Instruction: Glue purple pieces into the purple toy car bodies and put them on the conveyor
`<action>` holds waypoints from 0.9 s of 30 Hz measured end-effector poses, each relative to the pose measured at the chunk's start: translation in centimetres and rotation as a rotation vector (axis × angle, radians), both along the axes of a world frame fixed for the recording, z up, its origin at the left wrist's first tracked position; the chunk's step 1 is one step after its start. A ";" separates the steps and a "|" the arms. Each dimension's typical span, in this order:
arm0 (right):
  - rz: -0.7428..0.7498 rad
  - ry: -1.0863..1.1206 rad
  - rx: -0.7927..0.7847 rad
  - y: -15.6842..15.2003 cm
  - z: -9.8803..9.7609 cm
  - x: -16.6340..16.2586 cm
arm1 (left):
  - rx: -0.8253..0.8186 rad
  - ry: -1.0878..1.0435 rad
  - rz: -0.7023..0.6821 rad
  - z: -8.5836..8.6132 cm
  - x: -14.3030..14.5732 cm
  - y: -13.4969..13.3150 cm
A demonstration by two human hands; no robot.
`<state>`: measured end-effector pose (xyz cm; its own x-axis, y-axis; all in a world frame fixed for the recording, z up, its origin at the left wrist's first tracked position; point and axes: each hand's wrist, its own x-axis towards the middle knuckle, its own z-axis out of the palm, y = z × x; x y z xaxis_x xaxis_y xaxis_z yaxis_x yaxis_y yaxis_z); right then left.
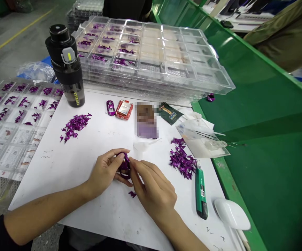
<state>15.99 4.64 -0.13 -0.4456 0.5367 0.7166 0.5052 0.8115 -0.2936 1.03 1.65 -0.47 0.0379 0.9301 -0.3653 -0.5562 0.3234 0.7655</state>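
Note:
My left hand (106,170) and my right hand (151,188) meet over the white board (88,174), both pinching a shiny purple oval frame piece (124,167) held between them. A small purple sliver (132,194) lies on the board just below my hands. One heap of purple slivers (75,126) sits at the left, another heap (182,160) at the right. A second purple oval frame (110,107) lies farther back beside a red and silver part (124,109).
A black bottle (66,66) stands at the back left. Stacked clear compartment trays (166,66) fill the back, another tray (12,118) lies left. A green utility knife (200,191), a white mouse-shaped object (231,213), tweezers on plastic bags (205,137) and a green conveyor (265,115) are at the right.

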 end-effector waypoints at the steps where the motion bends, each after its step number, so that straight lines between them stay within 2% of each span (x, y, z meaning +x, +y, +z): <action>1: 0.001 -0.001 0.007 0.0 0.0 0.0 | 0.001 -0.001 0.000 0.0 0.0 0.0; 12: 0.045 -0.005 0.057 -0.1 -0.2 0.0 | -0.028 -0.004 0.041 0.1 -0.1 0.0; 18: 0.012 0.039 -0.220 -0.6 -0.1 -0.6 | -0.079 -0.055 0.118 0.0 0.0 0.1; 20: -0.017 0.019 -0.155 -1.0 -0.3 -1.0 | -0.077 -0.048 0.127 -0.1 0.0 0.1; 23: -0.107 -0.057 0.024 -1.5 -0.5 -1.6 | -0.045 -0.021 0.129 -0.1 0.0 0.0; 27: -0.237 -0.161 0.044 -1.5 -0.5 -2.1 | 0.041 0.097 0.137 -0.1 0.3 -0.2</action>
<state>13.87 3.19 -0.66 -0.4216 0.6095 0.6714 0.7194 0.6756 -0.1615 1.37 1.46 -0.55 -0.1236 0.9383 -0.3229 -0.5160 0.2172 0.8286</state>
